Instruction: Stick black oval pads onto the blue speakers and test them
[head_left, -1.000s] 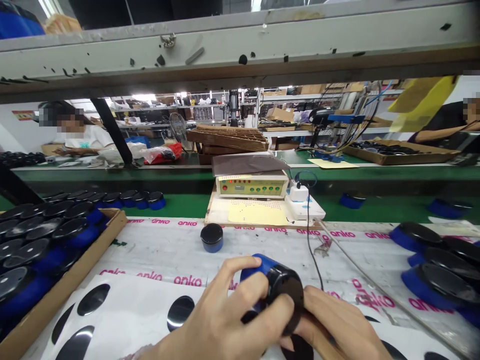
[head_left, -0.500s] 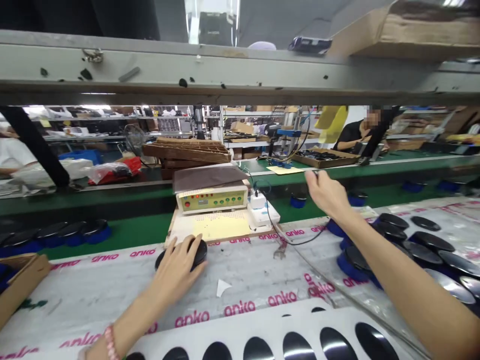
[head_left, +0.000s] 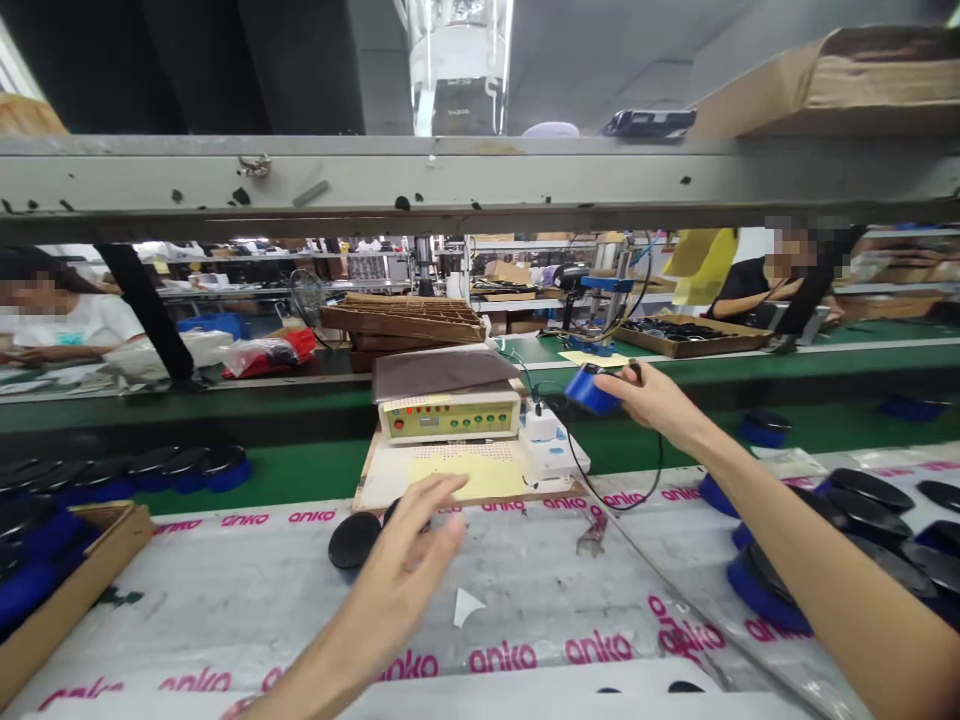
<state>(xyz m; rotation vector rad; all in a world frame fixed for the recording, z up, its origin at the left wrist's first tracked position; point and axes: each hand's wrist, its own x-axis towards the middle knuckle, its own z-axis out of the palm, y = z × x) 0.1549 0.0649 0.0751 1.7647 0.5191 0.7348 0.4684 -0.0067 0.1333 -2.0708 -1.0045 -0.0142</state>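
The worktop (head_left: 247, 610) is covered by a white sheet with pink "anko" lettering (head_left: 525, 590). A cardboard tray (head_left: 112, 545) of blue-and-black round units sits at its left edge, and more such units (head_left: 765, 595) crowd its right edge. Above the far edge, the right hand (head_left: 660, 395) holds up a blue cup-shaped unit (head_left: 589, 392), fingers clamped on its black end. The left hand (head_left: 405, 570), blurred, hangs with fingers apart beside a black disc (head_left: 354, 540) lying on the sheet.
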